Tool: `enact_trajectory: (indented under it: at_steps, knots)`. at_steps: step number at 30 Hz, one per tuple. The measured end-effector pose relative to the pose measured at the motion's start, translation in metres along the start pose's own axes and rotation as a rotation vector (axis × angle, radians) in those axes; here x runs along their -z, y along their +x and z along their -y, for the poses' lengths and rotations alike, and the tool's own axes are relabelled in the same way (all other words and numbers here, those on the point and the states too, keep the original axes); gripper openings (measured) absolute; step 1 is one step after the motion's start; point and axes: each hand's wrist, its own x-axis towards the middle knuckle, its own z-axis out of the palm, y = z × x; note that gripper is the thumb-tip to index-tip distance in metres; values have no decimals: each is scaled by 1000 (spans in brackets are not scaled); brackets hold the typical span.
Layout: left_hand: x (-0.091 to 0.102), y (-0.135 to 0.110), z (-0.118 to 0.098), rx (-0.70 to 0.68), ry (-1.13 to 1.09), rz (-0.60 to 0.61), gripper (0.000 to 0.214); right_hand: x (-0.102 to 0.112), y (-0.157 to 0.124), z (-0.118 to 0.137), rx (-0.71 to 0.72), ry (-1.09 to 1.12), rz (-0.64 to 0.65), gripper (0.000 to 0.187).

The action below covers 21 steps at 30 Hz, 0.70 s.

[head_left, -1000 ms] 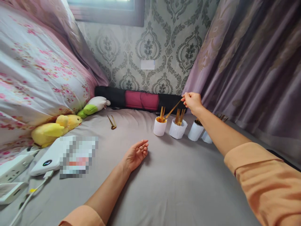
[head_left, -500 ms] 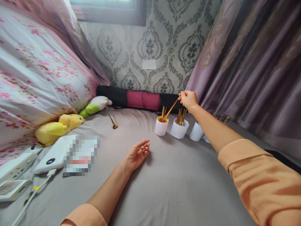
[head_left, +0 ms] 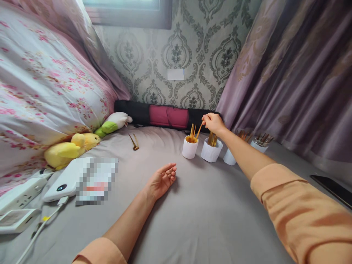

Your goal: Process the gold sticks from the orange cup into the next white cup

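My right hand (head_left: 213,123) pinches the upper end of a slim gold-coloured stick (head_left: 200,130). The stick slants down, its lower end inside a white cup (head_left: 189,149) that holds several more gold sticks. Just right of that stands a second white cup (head_left: 211,152) with a bunch of gold sticks, partly behind my right hand and wrist. On the grey sheet, palm turned sideways, lies my left hand (head_left: 162,179), open with loosely bent fingers and nothing in it. Farther left rests a V-shaped gold piece (head_left: 134,143), apart from both hands.
More white cups with sticks, such as one far right (head_left: 259,144), are partly hidden by my right forearm. A black phone-like slab (head_left: 332,190) lies at right. To the left are plush toys (head_left: 62,152), a white power bank (head_left: 64,183) and a power strip (head_left: 23,190).
My right hand has moved left and slightly down, and the stick stands steeper at the cup's right rim. My left hand stays put; the view has shifted slightly.
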Motion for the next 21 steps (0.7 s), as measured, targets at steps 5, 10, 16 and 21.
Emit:
enact_trajectory:
  at_steps: [5, 10, 16, 21]
  knots:
    - [0, 1, 0, -1, -2, 10, 13, -7, -6, 3, -8, 10, 81, 22]
    - [1, 2, 0, 1, 2, 11, 13, -14, -7, -2, -4, -3, 131, 22]
    - [1, 1, 0, -1, 3, 15, 14, -17, -6, -8, 23, -41, 150, 22]
    - [0, 0, 0, 4, 7, 11, 13, -20, -9, -11, -10, -56, 182, 22]
